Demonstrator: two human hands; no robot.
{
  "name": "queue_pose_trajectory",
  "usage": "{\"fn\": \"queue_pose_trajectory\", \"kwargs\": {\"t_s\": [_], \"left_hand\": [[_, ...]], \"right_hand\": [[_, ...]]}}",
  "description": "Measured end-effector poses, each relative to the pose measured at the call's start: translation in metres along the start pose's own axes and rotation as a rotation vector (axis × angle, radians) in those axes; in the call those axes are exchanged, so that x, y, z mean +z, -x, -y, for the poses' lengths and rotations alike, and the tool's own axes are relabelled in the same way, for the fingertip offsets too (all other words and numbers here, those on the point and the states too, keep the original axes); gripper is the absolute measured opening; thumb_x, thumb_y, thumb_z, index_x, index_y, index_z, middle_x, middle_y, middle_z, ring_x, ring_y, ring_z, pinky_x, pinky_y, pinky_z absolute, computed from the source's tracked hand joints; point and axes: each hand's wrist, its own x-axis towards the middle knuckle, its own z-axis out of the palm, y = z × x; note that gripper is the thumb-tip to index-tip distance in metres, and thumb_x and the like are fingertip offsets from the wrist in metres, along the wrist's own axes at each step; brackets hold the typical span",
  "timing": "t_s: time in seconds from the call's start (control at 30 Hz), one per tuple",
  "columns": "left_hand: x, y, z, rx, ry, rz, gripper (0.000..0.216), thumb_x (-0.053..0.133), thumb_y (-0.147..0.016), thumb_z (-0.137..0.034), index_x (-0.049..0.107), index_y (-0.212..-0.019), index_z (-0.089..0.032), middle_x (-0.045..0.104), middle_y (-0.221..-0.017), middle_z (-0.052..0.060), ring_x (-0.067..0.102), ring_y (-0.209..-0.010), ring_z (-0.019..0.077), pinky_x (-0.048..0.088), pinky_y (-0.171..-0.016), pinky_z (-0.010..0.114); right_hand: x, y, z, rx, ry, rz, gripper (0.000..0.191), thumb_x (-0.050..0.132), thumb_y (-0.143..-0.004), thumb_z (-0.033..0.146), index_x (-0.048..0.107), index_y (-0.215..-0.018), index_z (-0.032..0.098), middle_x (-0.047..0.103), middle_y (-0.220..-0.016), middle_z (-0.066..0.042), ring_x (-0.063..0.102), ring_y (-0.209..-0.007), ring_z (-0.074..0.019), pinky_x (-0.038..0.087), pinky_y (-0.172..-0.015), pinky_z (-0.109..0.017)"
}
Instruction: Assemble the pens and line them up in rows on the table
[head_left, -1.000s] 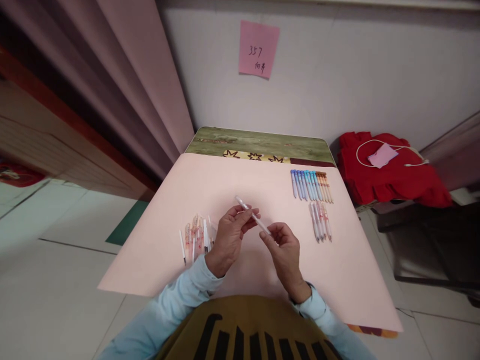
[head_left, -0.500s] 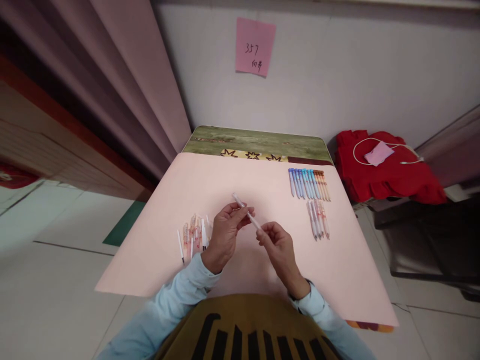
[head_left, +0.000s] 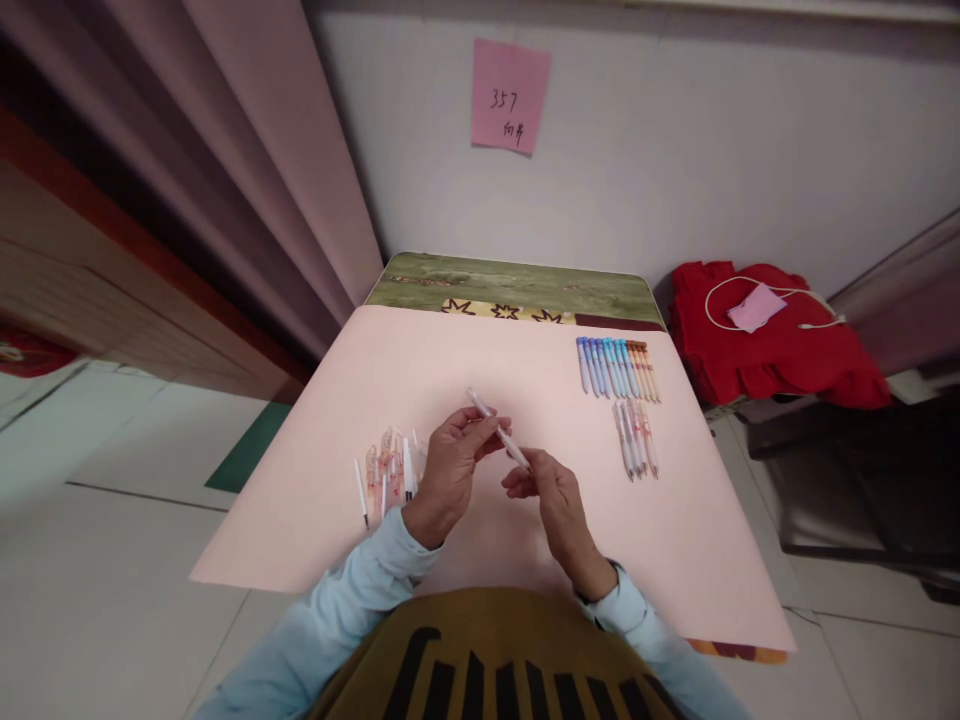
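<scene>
A slim, pale, see-through pen (head_left: pixel 513 448) is held aslant over the middle of the table, its upper end pointing away to the left. My left hand (head_left: pixel 450 468) pinches it around the middle between thumb and fingers. At the pen's lower end, my right hand (head_left: pixel 556 502) has its thumb and fingers closed around the tip. Beside my left wrist lie clear pen parts with pinkish prints (head_left: pixel 385 462) and white refill tubes (head_left: pixel 361 490), partly hidden by the sleeve. To the right, several pale pens (head_left: pixel 635 440) lie side by side.
Beyond the pale pens is a row of blue and brown-topped pens (head_left: pixel 615 367). A pale pink sheet (head_left: pixel 480 350) covers most of the table (head_left: pixel 517 278). Red cloth (head_left: pixel 795 360) with a white cord lies at the right, and a curtain (head_left: pixel 300 150) hangs at the left.
My right hand has turned at the pen's lower end, its fingers shifting around the tip. The pen has moved slightly towards me and to the right; my left hand stays nearly still.
</scene>
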Motion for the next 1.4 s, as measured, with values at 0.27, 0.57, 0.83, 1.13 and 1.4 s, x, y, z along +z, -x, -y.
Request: {"fn": "queue_pose_trajectory", "kwargs": {"t_s": [0.27, 0.57, 0.83, 1.13, 1.4], "left_hand": [[0.000, 0.000, 0.002, 0.005, 0.005, 0.024, 0.026, 0.081, -0.069, -0.028, 0.066, -0.086, -0.014, 0.072, -0.083, 0.006, 0.066, -0.079, 0.0159, 0.053, -0.081, 0.032], [-0.002, -0.002, 0.003, -0.001, 0.004, 0.032, 0.026, 0.081, -0.069, -0.027, 0.067, -0.085, -0.014, 0.072, -0.083, 0.006, 0.067, -0.081, 0.0166, 0.052, -0.080, 0.032], [-0.012, -0.010, 0.001, -0.008, 0.093, -0.018, 0.026, 0.080, -0.072, -0.029, 0.067, -0.088, -0.014, 0.072, -0.089, 0.007, 0.065, -0.082, 0.0163, 0.051, -0.081, 0.033], [-0.009, -0.006, 0.006, 0.018, 0.042, -0.002, 0.023, 0.079, -0.073, -0.030, 0.067, -0.086, -0.015, 0.072, -0.091, 0.006, 0.064, -0.083, 0.0156, 0.050, -0.079, 0.031], [-0.005, -0.004, 0.009, 0.035, -0.073, -0.018, 0.024, 0.081, -0.068, -0.028, 0.068, -0.083, -0.015, 0.072, -0.083, 0.005, 0.065, -0.082, 0.0164, 0.048, -0.080, 0.031]], "right_hand": [[0.002, 0.000, -0.002, 0.017, -0.010, 0.016, 0.054, 0.045, -0.094, 0.064, 0.068, -0.087, 0.016, 0.068, -0.073, -0.007, 0.064, -0.066, -0.0172, 0.054, -0.066, -0.031], [0.001, 0.001, -0.001, 0.055, -0.021, 0.014, 0.071, 0.029, -0.095, 0.070, 0.071, -0.083, 0.014, 0.068, -0.072, -0.009, 0.064, -0.064, -0.0181, 0.054, -0.067, -0.033], [0.000, -0.001, -0.004, -0.017, -0.066, -0.073, 0.040, 0.055, -0.091, 0.058, 0.064, -0.091, 0.019, 0.065, -0.073, -0.002, 0.060, -0.066, -0.0147, 0.052, -0.065, -0.028], [0.000, 0.001, -0.002, -0.073, 0.021, -0.023, 0.036, 0.056, -0.093, 0.049, 0.062, -0.075, 0.018, 0.062, -0.070, -0.001, 0.058, -0.066, -0.0136, 0.049, -0.065, -0.027], [0.001, -0.001, -0.009, -0.099, 0.143, -0.054, 0.031, 0.074, -0.079, 0.047, 0.061, -0.087, 0.020, 0.059, -0.072, 0.001, 0.052, -0.063, -0.0130, 0.043, -0.058, -0.025]]}}
